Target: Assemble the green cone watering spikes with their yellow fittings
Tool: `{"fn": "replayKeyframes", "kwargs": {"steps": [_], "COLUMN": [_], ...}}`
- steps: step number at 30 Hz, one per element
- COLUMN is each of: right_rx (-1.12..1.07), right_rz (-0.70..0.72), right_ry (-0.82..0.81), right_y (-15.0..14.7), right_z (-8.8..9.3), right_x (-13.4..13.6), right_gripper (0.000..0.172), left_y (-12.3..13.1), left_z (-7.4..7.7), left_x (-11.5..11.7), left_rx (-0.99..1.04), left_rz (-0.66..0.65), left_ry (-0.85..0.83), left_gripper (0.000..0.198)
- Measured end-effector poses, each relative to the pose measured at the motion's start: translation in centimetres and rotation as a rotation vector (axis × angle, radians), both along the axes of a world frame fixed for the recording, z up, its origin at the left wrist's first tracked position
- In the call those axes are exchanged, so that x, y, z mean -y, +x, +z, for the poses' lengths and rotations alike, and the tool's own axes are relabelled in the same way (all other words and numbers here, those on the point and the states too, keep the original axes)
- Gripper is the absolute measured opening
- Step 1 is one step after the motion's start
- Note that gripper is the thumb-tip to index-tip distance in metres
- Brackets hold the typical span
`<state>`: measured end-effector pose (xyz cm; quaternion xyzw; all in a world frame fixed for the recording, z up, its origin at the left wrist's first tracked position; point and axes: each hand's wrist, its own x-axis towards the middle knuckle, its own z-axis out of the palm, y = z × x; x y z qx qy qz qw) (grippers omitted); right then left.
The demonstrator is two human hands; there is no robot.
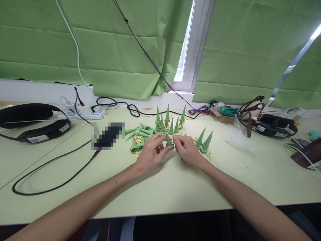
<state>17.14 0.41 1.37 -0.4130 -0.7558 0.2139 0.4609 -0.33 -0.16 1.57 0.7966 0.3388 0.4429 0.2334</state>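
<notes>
Both of my hands meet at the middle of the pale green table (175, 187). My left hand (150, 152) and my right hand (187, 149) pinch one small green cone (169, 140) between their fingertips, its tip pointing up. Behind them stands a group of upright green cones (168, 122). To the left lies a heap of tipped-over green cones (139, 135) with small yellowish pieces (137, 140) among them. Two more upright cones (204, 142) stand just right of my right hand.
A black headband-like device (30, 125) and a white power strip (82, 113) lie at the left, with black cables (50, 167) across the table. A blurred black object (107, 135) lies left of the cones. Bags, straps and another black device (276, 127) crowd the right. Green curtains hang behind.
</notes>
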Motion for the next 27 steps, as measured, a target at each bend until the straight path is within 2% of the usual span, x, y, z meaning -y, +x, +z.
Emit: {"fn": "replayKeyframes", "kwargs": {"steps": [3,6,12,17,22,27], "right_rx": [-0.008,-0.032,-0.127,-0.231,-0.233,-0.188], "right_rz": [0.003,0.0,-0.013,-0.001,0.045,0.077], "right_ry": [-0.01,-0.02,-0.053,-0.063,-0.072,-0.084], "right_y": [0.0,-0.1,0.0,0.2,0.2,0.2], "right_z": [0.0,0.0,-0.2,-0.3,-0.1,0.2], "right_x": [0.1,0.1,0.1,-0.1,0.1,0.3], "right_gripper": [0.042,0.043,0.043,0.041,0.04,0.039], "left_y": [0.0,0.0,0.1,0.1,0.0,0.0], "left_z": [-0.1,0.0,0.1,0.3,0.2,0.2], "left_x": [0.1,0.1,0.0,-0.2,-0.7,-1.0], "left_rx": [-0.024,-0.026,0.023,0.069,0.116,0.238], "left_rz": [-0.003,0.027,0.091,0.135,-0.003,-0.144], "left_ry": [0.069,0.069,-0.047,-0.158,-0.412,-0.65], "left_gripper": [0.009,0.009,0.024,0.022,0.045,0.048]}}
